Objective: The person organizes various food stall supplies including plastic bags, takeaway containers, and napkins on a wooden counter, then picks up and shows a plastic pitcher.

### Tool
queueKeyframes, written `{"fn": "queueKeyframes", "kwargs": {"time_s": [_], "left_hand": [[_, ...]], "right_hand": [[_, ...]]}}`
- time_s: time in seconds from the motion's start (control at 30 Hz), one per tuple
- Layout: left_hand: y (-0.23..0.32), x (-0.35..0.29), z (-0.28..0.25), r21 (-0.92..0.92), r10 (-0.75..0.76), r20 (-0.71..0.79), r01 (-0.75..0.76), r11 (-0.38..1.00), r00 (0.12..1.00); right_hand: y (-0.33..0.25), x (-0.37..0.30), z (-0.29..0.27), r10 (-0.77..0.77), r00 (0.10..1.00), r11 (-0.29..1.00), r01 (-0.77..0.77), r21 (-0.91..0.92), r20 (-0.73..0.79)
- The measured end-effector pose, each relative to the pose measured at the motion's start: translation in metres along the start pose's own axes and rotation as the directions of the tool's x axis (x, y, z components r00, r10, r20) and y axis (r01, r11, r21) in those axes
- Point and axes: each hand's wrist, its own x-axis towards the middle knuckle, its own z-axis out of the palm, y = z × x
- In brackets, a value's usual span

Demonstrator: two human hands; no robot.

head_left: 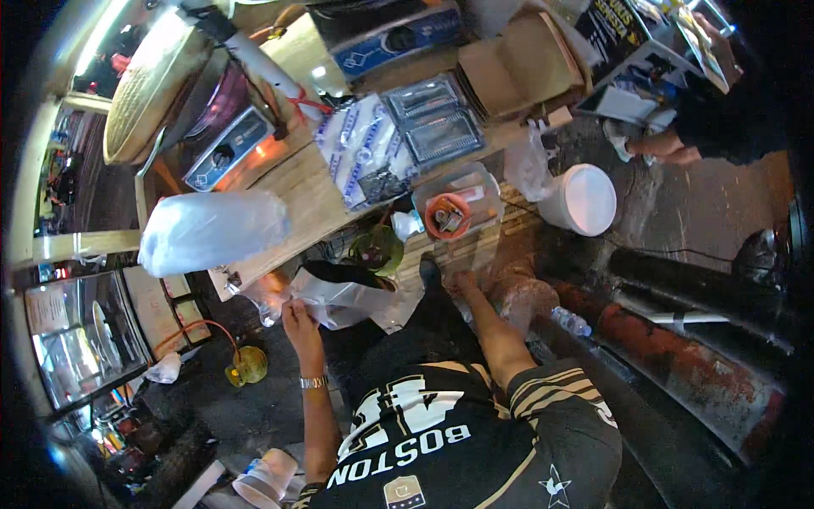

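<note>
My left hand [303,328], with a metal watch on its wrist, is closed on the edge of a clear plastic bag [343,303]. The bag spreads out over my lap, below the front edge of the wooden table [292,199]. My right hand [463,287] is low beside my right knee, small and dim; its fingers are too unclear to read. Just beyond it, an orange bowl [447,215] with small items stands in a clear plastic tub [487,191]. A large bundle of clear plastic [212,231] lies on the table's left end.
Clear lidded trays [432,123], a patterned plastic packet [363,153] and an open cardboard box [521,68] are on the table. A white bucket [588,200] stands right. Green gas cylinders [248,366] sit below. Thick pipes [678,356] run along the right. Another person's legs [678,144] show at upper right.
</note>
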Motion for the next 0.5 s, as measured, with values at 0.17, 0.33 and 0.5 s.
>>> {"fn": "queueKeyframes", "kwargs": {"time_s": [0.17,0.33,0.5], "left_hand": [[0.003,-0.002,0.01,0.221,0.053,0.092,-0.073,0.973,0.994],[-0.006,-0.012,-0.002,0.385,0.117,0.098,-0.146,0.911,0.988],[-0.069,0.018,-0.02,0.439,-0.057,0.282,-0.076,0.895,0.958]], "right_hand": [[0.055,0.03,-0.017,-0.219,0.965,0.937,0.166,-0.308,-0.146],[0.096,0.08,-0.014,0.081,0.99,0.853,-0.127,0.507,0.111],[0.135,0.174,-0.024,-0.292,0.955,0.844,0.231,-0.483,-0.053]]}}
